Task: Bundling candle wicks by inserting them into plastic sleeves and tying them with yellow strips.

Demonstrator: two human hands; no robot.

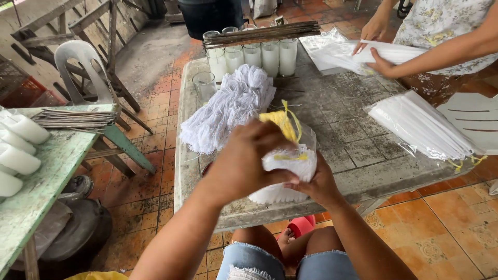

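Head view looks down on both hands meeting over the near edge of the concrete counter [332,119]. Left hand [244,163] arches from above, knuckles up, fingers curled over a clear plastic bag of white pieces [284,173] tied with yellow string [284,122]; right hand [319,184] cups it from below, so both are clamped on it. Its long axis stands roughly upright, knotted end away from the person. Left hand hides the bag's left side, and its contents are hard to make out.

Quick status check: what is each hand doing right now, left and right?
Left hand: closed over the clear plastic bag of small white round pieces, gripping its top.
Right hand: closed on the same bag, supporting its lower side.
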